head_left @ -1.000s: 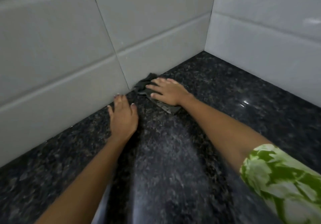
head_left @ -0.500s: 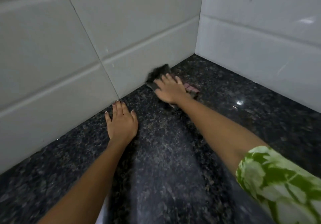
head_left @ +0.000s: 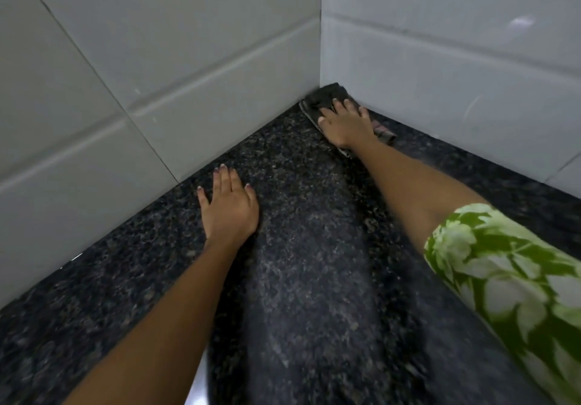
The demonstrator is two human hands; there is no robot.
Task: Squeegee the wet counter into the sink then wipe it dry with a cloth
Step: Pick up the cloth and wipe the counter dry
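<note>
A dark speckled granite counter [head_left: 301, 279] fills the lower view. My right hand [head_left: 344, 123] lies flat on a dark cloth [head_left: 327, 95] and presses it into the far corner where the two tiled walls meet. A reddish edge of the cloth shows to the right of the wrist. My left hand [head_left: 229, 205] rests palm down on the counter near the left wall, fingers spread, holding nothing. No squeegee or sink is in sight.
White tiled walls [head_left: 157, 74] close the counter on the left and at the back right [head_left: 440, 59]. A green and white flowered sleeve [head_left: 509, 279] covers my right upper arm. A pale sliver shows at the counter's near edge [head_left: 196, 382].
My right hand has slid the cloth along the left wall's base, away from my left hand and into the far corner. My left hand has stayed planted on the counter.
</note>
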